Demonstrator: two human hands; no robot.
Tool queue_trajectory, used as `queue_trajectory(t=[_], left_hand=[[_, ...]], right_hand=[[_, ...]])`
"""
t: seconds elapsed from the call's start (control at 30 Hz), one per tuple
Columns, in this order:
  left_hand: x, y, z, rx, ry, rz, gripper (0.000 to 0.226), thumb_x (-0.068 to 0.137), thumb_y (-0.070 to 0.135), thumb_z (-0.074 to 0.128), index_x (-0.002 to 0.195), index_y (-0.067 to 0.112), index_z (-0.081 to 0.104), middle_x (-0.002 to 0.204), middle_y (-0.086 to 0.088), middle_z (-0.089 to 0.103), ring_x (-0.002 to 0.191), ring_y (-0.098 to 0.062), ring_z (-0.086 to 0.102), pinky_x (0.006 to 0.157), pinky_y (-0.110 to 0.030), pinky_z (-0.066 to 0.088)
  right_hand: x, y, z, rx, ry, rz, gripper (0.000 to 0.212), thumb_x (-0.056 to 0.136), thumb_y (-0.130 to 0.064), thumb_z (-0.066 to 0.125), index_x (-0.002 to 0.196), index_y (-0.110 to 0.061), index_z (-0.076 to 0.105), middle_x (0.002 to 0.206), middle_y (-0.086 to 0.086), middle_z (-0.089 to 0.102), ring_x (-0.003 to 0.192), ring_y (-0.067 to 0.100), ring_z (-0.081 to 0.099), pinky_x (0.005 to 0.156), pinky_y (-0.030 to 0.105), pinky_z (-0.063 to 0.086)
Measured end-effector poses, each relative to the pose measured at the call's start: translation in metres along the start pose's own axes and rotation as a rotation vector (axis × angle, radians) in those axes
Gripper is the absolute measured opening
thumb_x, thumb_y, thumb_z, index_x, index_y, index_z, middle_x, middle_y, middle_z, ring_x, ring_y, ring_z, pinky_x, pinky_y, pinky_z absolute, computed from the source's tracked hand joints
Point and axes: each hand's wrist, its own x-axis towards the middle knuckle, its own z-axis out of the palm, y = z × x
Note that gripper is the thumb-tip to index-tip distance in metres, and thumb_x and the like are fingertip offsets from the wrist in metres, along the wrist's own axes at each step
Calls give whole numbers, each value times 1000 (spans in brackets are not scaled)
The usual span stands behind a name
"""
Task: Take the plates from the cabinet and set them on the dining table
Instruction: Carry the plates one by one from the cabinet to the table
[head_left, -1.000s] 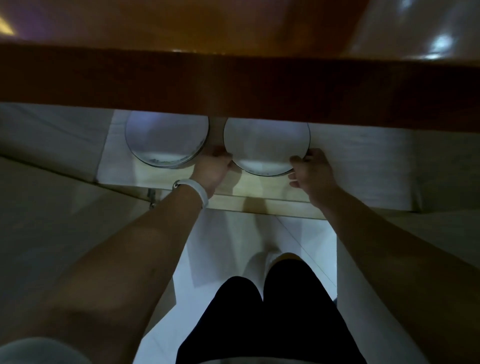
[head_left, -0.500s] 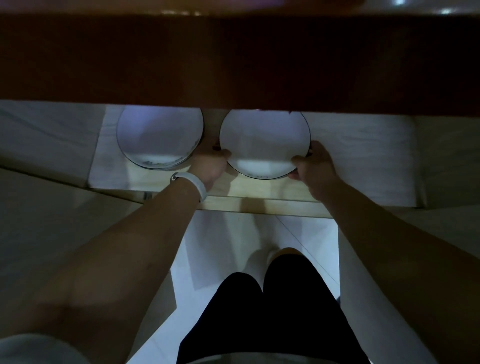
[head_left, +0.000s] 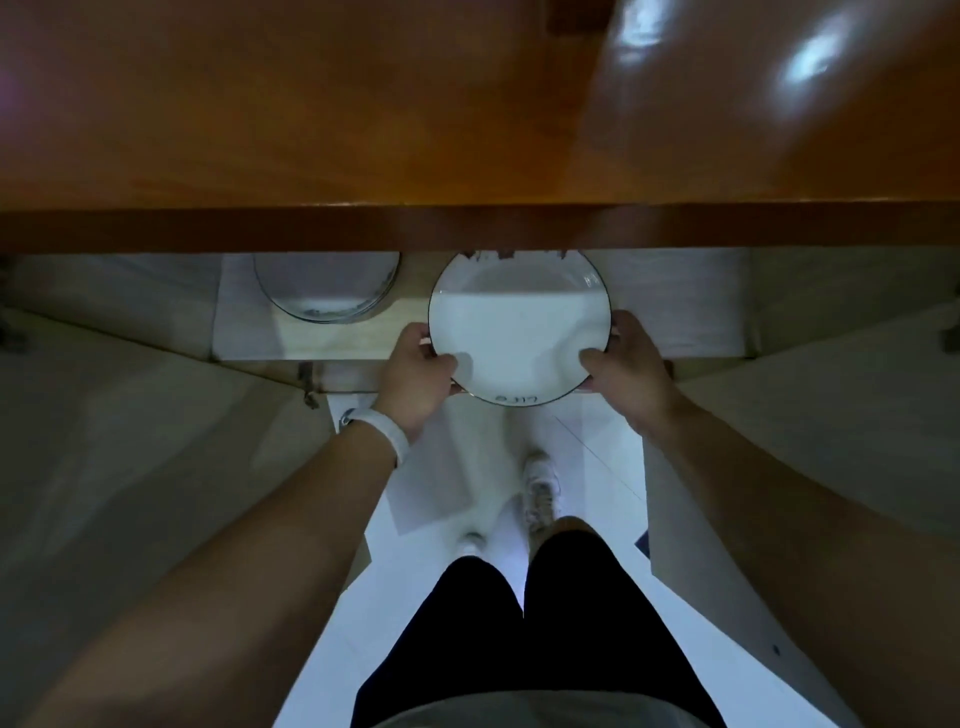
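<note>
A white plate (head_left: 511, 327) with a thin dark rim is held at the front edge of the cabinet shelf (head_left: 332, 340), its near edge overhanging the shelf. My left hand (head_left: 418, 376) grips its left edge and my right hand (head_left: 621, 366) grips its right edge, thumbs on top. A second stack of plates (head_left: 326, 288) stays on the shelf to the left, half hidden under the wooden counter (head_left: 363, 130).
The wooden counter edge (head_left: 467, 231) overhangs the shelf just above the plates. Open cabinet doors (head_left: 130, 415) (head_left: 831, 405) stand at both sides. Below is a white tiled floor (head_left: 467, 519) with my legs and shoes.
The right-hand plate has come forward out of the shelf toward me, both hands still on its edges. The camera has tilted up, showing more of the counter top.
</note>
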Motion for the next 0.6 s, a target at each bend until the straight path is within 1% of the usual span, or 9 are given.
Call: queue_trajectory(t=[0.07, 0.1, 0.13, 0.23, 0.27, 0.37, 0.43, 0.5, 0.6], left_hand=[[-24, 0, -4, -20, 0, -27, 27, 90, -7, 49, 110, 10, 47, 102, -5, 63, 89, -20, 63, 62, -28, 60], [-35, 0, -7, -25, -6, -37, 28, 90, -8, 50, 111, 10, 48, 103, -5, 63, 90, -21, 63, 64, -29, 60], [-47, 0, -9, -35, -15, -38, 29, 90, -8, 50, 112, 10, 49, 105, -5, 63, 93, -22, 63, 67, -32, 60], [-83, 3, -20, -46, -36, -29, 30, 91, -6, 51, 107, 20, 49, 106, 1, 61, 95, -19, 62, 72, -36, 60], [-94, 4, -23, -51, -42, -27, 30, 92, -5, 51, 107, 21, 49, 107, 1, 61, 95, -17, 61, 73, -35, 60], [-127, 11, -33, -84, -63, -12, 34, 92, -5, 49, 118, 16, 49, 107, 2, 61, 97, -17, 62, 74, -34, 60], [-148, 16, -39, -97, -76, 13, 36, 92, -5, 48, 120, 17, 49, 108, 3, 61, 97, -17, 62, 74, -32, 60], [-168, 22, -42, -125, -95, 35, 38, 92, -6, 48, 121, 18, 50, 109, 2, 63, 98, -18, 62, 72, -29, 60], [-196, 34, -45, -139, -144, 72, 39, 91, -7, 50, 122, 17, 52, 113, 0, 64, 102, -22, 63, 70, -30, 60]], right_hand=[[-24, -2, -1, 30, 1, 30, 35, 81, 3, 51, 106, -21, 55, 107, 0, 66, 101, 22, 65, 73, 45, 61], [-36, -3, -1, 42, 8, 41, 34, 82, 4, 50, 101, -24, 55, 106, -1, 66, 101, 22, 65, 73, 46, 60], [-48, -3, -1, 50, 18, 55, 34, 82, 3, 51, 101, -25, 54, 106, -1, 65, 102, 23, 65, 73, 47, 60], [-84, -6, 0, 66, 58, 81, 43, 77, -3, 54, 116, -19, 51, 112, 5, 65, 105, 27, 65, 72, 52, 60], [-95, -8, 0, 59, 71, 74, 43, 77, -2, 54, 117, -18, 51, 112, 5, 65, 104, 26, 65, 71, 52, 60], [-134, -19, 2, 38, 100, 64, 42, 78, -1, 55, 116, -17, 50, 108, 5, 64, 100, 26, 66, 71, 51, 61], [-161, -27, 2, 23, 123, 52, 46, 76, -5, 57, 119, -16, 49, 108, 6, 64, 98, 26, 66, 71, 49, 61], [-186, -36, 0, 22, 144, 47, 46, 78, -4, 56, 122, -13, 49, 110, 8, 65, 98, 27, 66, 69, 44, 62], [-226, -54, -5, 37, 216, 22, 36, 85, 1, 55, 118, -12, 50, 105, 5, 65, 93, 22, 67, 60, 28, 59]])
